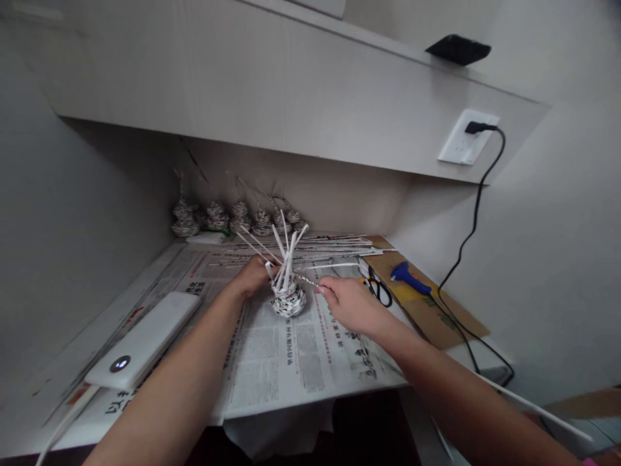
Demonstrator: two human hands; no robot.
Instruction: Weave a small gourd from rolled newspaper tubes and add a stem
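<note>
A small basket woven of rolled newspaper (pixel 289 301) stands on the newspaper-covered table, with several white paper sticks (pixel 287 254) rising from its top. My left hand (pixel 255 274) is closed at the basket's upper left side, its fingertips partly hidden behind the sticks. On the right, my right hand (pixel 348 300) pinches a thin printed paper strand (pixel 306 279) that runs to the neck of the basket. Behind both hands lies a loose bundle of long rolled paper sticks (pixel 334 244).
Several woven gourd-like pieces (pixel 239 217) line the back wall. A white power bank (pixel 145 340) with a cable lies at left. Black-handled scissors (pixel 380 291) and a blue glue gun (pixel 410 278) on cardboard (pixel 453 325) are at right. A shelf (pixel 291 84) overhangs the table.
</note>
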